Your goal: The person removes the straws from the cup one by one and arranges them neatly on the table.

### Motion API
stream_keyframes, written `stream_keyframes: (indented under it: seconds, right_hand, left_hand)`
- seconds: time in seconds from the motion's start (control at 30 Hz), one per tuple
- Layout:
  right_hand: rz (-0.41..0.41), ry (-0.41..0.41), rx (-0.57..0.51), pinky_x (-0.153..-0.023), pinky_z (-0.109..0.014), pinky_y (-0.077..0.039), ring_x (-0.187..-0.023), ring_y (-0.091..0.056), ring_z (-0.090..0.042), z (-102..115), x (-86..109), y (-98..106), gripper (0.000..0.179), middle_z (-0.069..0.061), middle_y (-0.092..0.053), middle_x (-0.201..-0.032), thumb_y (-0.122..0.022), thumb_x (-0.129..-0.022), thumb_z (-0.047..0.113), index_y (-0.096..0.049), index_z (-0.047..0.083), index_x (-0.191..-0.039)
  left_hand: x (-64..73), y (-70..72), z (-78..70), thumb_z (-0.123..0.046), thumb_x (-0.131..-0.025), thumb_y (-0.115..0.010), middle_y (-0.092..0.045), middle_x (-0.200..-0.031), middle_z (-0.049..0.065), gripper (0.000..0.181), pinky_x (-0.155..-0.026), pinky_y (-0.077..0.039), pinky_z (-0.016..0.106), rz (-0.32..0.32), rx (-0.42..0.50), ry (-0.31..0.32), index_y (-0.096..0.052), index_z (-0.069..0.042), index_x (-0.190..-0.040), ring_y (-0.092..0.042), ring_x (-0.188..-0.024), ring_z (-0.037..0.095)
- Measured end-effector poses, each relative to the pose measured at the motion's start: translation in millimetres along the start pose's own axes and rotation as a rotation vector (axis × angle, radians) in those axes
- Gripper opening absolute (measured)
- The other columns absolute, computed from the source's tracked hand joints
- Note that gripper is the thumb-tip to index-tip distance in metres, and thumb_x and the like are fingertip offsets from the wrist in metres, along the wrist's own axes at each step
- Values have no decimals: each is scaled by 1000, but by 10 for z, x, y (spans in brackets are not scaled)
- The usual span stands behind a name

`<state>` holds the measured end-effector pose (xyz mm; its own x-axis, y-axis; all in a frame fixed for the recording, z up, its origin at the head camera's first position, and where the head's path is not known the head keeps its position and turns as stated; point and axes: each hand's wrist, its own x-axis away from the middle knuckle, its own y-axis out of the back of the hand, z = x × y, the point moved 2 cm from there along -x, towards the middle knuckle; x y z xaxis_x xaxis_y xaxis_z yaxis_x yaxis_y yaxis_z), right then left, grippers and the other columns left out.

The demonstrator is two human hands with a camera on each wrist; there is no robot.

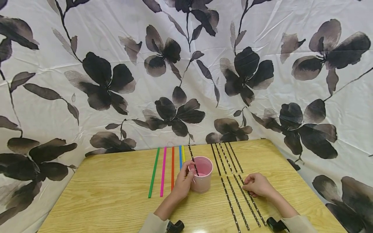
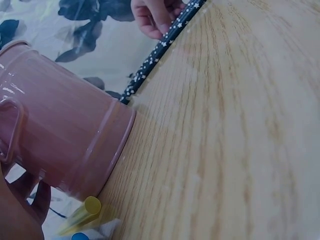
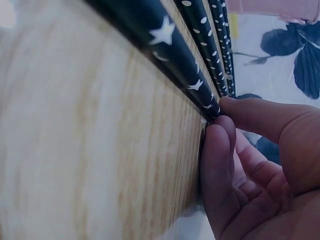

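My left hand (image 1: 182, 183) grips the left side of a pink cup (image 1: 204, 184) with a small handle, its fingers up at the rim. A black patterned straw (image 1: 192, 156) leans inside this cup, its top above the rim. To the right, my right hand (image 1: 258, 185) pinches a black straw with white stars (image 1: 257, 207), the rightmost of the near row. In the right wrist view thumb and fingertips meet at this straw (image 3: 182, 67), low against the wood. Beside it lie several more black patterned straws (image 1: 239, 202).
A farther row of black straws (image 1: 224, 158) lies behind the near one. Left of the cup lie green (image 1: 153, 173), pink (image 1: 163, 171), red (image 1: 173, 168), blue (image 1: 180, 157) and yellow straws (image 1: 183, 153). A flowered cloth (image 1: 204, 81) hangs behind the wooden table (image 1: 116, 191).
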<state>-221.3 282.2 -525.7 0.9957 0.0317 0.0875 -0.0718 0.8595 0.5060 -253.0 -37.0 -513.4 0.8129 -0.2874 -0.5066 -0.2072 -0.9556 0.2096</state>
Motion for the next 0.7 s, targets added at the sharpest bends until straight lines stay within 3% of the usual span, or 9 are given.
stream_keyframes:
  seconds: [0.07,0.23,0.47,0.7]
  right_hand:
    - [3,3,-2,-49,-31,-50,-53,-54,-17,-2,-3,4,19,-8,-58,-67,-75,-81,3,-61,-3,-92]
    - [9,3,-5,-48,-31,-49,-53,-54,-17,2,7,7,19,-8,-58,-67,-75,-81,3,-60,-3,-92]
    - [10,6,-2,-49,-32,-50,-54,-55,-18,28,6,26,18,-9,-58,-68,-74,-81,3,-60,-3,-91]
    - [68,32,-63,-48,-30,-48,-54,-55,-17,1,4,68,20,-11,-60,-67,-73,-83,3,-58,-6,-93]
  left_hand:
    - [-4,-9,89,-11,-104,-42,-52,-127,17,26,-87,-44,32,-10,-5,9,-45,-5,-129,-52,-104,26]
    - [6,-14,108,-17,-105,-43,-54,-117,12,26,-79,-44,30,-14,-4,30,-47,-10,-129,-50,-95,21]
    - [7,31,-277,-9,-104,-42,-50,-127,24,29,-87,-43,32,27,19,58,-44,4,-129,-49,-103,25]
    - [17,28,-257,-8,-103,-42,-52,-114,26,29,-81,-44,30,25,15,48,-44,5,-129,-50,-96,24]
